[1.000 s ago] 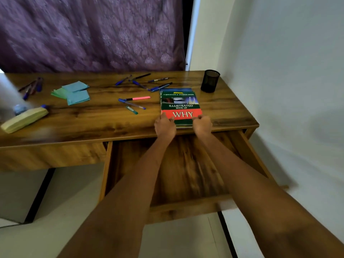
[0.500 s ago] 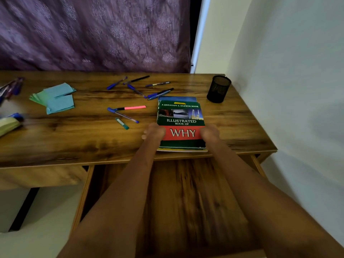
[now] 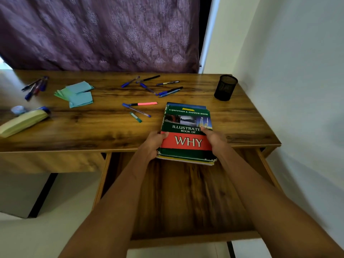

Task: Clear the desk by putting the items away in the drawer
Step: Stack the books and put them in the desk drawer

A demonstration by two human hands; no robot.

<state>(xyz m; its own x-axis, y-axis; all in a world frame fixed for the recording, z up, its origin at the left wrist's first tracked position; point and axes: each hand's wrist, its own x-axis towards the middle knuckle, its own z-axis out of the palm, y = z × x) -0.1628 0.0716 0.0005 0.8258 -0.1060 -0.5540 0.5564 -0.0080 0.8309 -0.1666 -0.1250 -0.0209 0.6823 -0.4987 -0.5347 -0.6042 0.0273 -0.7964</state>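
A stack of books (image 3: 187, 133), topped by a green and red one titled "Illustrated Book of WHY", overhangs the front edge of the wooden desk (image 3: 104, 127). My left hand (image 3: 153, 144) grips the stack's left side and my right hand (image 3: 216, 140) grips its right side, thumbs on the cover. Below the stack the drawer (image 3: 186, 198) stands pulled out, and its wooden bottom is bare. Several pens (image 3: 150, 86) lie loose behind the books, with a pink highlighter (image 3: 145, 103) and a blue pen (image 3: 136, 110) closer in.
Blue and green sticky notes (image 3: 77, 94) lie at the desk's left middle. More pens (image 3: 35, 86) and a yellow pouch (image 3: 24, 121) sit at the far left. A black mesh pen cup (image 3: 225, 87) stands at the back right. A wall runs along the right, a purple curtain behind.
Both hands have closed on the sides of the book stack and pulled it toward me, so its near end now hangs over the open drawer. The camera has moved closer.
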